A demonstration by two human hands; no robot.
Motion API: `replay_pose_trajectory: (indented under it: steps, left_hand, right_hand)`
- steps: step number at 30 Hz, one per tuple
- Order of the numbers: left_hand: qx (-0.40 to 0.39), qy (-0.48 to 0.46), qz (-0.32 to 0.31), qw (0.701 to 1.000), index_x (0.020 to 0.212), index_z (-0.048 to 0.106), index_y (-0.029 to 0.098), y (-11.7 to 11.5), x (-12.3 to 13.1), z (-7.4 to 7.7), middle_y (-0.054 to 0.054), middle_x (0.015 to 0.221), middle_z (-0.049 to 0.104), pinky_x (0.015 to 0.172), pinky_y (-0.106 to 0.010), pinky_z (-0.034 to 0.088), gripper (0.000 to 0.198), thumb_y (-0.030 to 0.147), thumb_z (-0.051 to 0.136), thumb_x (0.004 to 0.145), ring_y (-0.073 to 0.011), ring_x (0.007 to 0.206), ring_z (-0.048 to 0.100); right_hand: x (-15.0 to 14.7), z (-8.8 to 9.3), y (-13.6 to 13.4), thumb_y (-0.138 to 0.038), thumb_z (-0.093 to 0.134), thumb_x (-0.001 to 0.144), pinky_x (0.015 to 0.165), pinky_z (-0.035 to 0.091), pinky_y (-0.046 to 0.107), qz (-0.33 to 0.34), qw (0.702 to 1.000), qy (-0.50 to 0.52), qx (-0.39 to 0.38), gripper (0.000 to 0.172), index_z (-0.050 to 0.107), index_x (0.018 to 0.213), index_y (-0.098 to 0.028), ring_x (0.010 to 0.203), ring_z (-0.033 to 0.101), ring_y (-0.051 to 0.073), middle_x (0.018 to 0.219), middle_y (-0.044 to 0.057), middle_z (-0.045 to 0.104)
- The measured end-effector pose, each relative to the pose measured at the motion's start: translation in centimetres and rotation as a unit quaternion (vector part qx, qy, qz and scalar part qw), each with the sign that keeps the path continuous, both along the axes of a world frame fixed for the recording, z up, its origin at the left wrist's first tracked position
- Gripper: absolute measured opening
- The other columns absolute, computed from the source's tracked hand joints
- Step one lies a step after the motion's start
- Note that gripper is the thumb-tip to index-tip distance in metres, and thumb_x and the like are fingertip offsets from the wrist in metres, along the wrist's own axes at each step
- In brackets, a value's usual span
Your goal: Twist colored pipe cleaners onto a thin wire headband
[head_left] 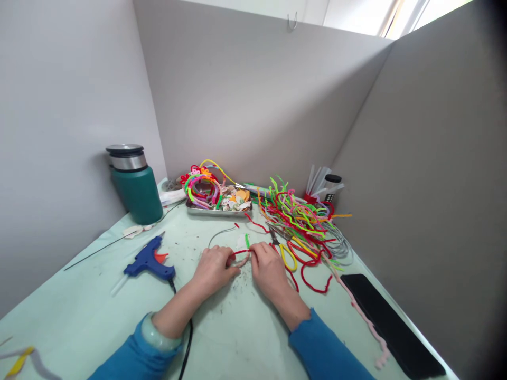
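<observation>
Between my two hands runs a short red pipe cleaner (240, 252), with a pale pink piece curving just below it. My left hand (216, 269) pinches the left end, thumb and fingers closed. The other end is gripped by my right hand (268, 266), its fingertips pressed together. Just beyond the fingertips lies a short green pipe cleaner piece (247, 241) on a small white scrap. Scissors with yellow handles (292, 257) and scissors with red-orange handles (303, 252) rest right of my right hand. A thin grey wire (219, 232) curves behind my left hand.
A blue glue gun (149, 259) lies at left, its black cord running under my left forearm. Behind it stands a green bottle (137, 192). A metal tray (219, 213) holds pipe cleaner rings and scraps. Tangled pipe cleaners (301, 214) and a black slab (390, 324) occupy the right.
</observation>
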State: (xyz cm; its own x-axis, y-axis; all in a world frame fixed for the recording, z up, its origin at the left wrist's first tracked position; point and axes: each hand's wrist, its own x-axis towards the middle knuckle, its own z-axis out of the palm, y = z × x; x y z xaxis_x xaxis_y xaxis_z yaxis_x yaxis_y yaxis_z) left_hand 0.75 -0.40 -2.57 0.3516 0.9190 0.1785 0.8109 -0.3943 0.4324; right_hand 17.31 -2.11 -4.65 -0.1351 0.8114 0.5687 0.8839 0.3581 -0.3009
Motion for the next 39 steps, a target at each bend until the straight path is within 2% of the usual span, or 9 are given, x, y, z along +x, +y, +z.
replay_pose_trajectory:
  steps: [6,9,14,19,25,30,39]
  left_hand:
    - [0.012,-0.008,-0.053,0.998,0.072,0.061,0.018,-0.1,0.0,-0.3,-0.005,0.071,0.062,0.062,-0.026,0.032,0.019,0.032,0.05,0.078,-0.0182,0.069,0.055]
    - [0.033,-0.029,-0.041,0.998,0.069,0.059,0.018,-0.2,0.0,-0.5,-0.006,0.072,0.061,0.063,-0.025,0.033,0.022,0.029,0.045,0.082,-0.0172,0.07,0.054]
    - [-0.003,-0.146,0.016,0.989,0.076,0.057,0.019,-0.1,0.0,-0.2,-0.002,0.063,0.06,0.057,-0.023,0.031,0.02,0.031,0.043,0.083,-0.0143,0.059,0.052]
    - [-0.063,-0.279,0.001,0.958,0.076,0.056,0.018,0.3,-0.2,0.1,0.0,0.063,0.06,0.054,-0.022,0.034,0.022,0.035,0.043,0.082,-0.0128,0.055,0.05]
    - [-0.142,-0.377,-0.046,0.914,0.087,0.059,0.015,0.6,-0.1,0.1,-0.002,0.073,0.064,0.059,-0.022,0.039,0.022,0.031,0.047,0.078,-0.0118,0.06,0.051]
    - [-0.167,-0.439,-0.046,0.882,0.101,0.054,0.012,0.7,0.0,0.3,-0.004,0.071,0.064,0.06,-0.023,0.041,0.031,0.031,0.051,0.077,-0.0121,0.061,0.052]
    - [-0.165,-0.451,-0.011,0.877,0.096,0.057,0.011,0.7,0.0,0.6,-0.004,0.071,0.064,0.057,-0.024,0.04,0.035,0.037,0.056,0.073,-0.0115,0.056,0.051]
  right_hand:
    - [0.1,0.1,0.3,-0.008,0.044,0.078,0.069,0.038,0.026,-0.002,0.999,0.043,-0.014,0.019,0.057,0.089,-0.017,0.08,0.054,0.018,0.083,0.006,0.06]
    - [0.2,0.2,0.4,-0.014,0.043,0.083,0.07,0.038,0.026,-0.007,0.997,0.072,-0.007,0.015,0.058,0.085,-0.017,0.078,0.055,0.017,0.081,0.006,0.06]
    - [0.4,0.4,0.5,-0.019,0.041,0.084,0.064,0.037,0.026,-0.028,0.99,0.136,0.014,0.016,0.057,0.079,-0.017,0.071,0.054,0.017,0.075,0.006,0.06]
    - [0.4,0.1,0.6,-0.02,0.043,0.081,0.058,0.035,0.025,-0.039,0.985,0.167,-0.017,0.015,0.055,0.073,-0.017,0.064,0.053,0.016,0.069,0.003,0.059]
    - [0.0,0.3,0.3,-0.024,0.044,0.081,0.055,0.035,0.023,0.019,0.975,0.209,-0.067,0.016,0.056,0.072,-0.018,0.06,0.053,0.014,0.065,0.002,0.06]
    - [-0.4,0.7,-0.1,-0.024,0.045,0.081,0.056,0.036,0.022,0.051,0.97,0.225,-0.082,0.015,0.055,0.072,-0.019,0.06,0.053,0.013,0.066,0.0,0.06]
    - [-0.6,1.6,-0.8,-0.027,0.048,0.081,0.052,0.034,0.022,0.086,0.952,0.285,-0.067,0.017,0.055,0.068,-0.018,0.053,0.046,0.011,0.06,-0.001,0.054]
